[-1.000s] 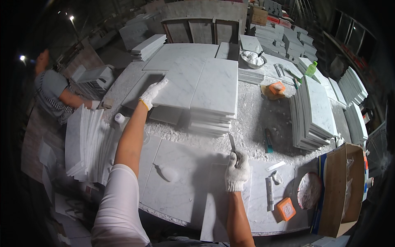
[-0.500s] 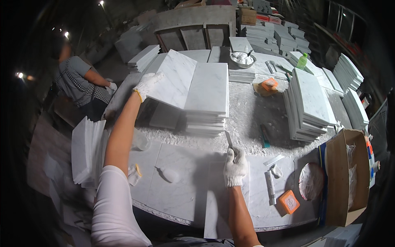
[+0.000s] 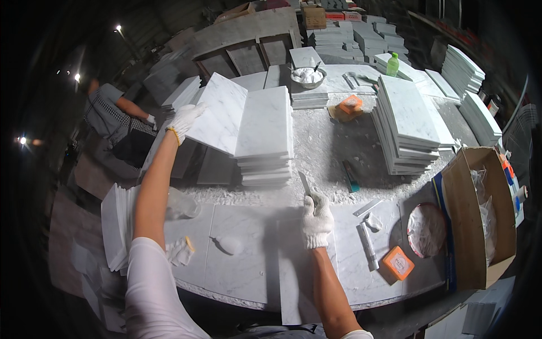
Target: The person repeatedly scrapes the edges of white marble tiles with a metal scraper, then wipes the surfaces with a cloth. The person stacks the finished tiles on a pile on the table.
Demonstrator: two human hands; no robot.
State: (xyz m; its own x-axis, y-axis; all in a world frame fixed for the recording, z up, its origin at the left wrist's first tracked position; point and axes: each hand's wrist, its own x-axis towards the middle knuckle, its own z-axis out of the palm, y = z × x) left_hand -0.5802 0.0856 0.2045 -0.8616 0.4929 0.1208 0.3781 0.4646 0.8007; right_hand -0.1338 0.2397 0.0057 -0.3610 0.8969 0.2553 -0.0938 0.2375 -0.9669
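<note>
My left hand (image 3: 186,122), in a white knit glove, grips the left edge of a thin white marble tile (image 3: 219,113). That tile is tilted up, its right edge against the left side of a stack of marble tiles (image 3: 264,121). My right hand (image 3: 317,222), also gloved, is closed around a narrow metal blade (image 3: 305,183) whose tip points up and away. Its handle is hidden in the fist. Under the right hand lies a marble piece (image 3: 294,282) that reaches past the table's near edge.
White dust and chips cover the worktable (image 3: 316,130). A taller tile stack (image 3: 409,113) and a cardboard box (image 3: 477,214) stand on the right. Nearer lie an orange box (image 3: 398,263), a squeeze bottle (image 3: 228,244) and a white tube (image 3: 368,246). A co-worker (image 3: 116,121) is at left.
The whole view has shifted, so the table and stacks sit further left. Both hands keep their holds, the left on the tile and the right on the blade. The tile remains tilted beside the stack.
</note>
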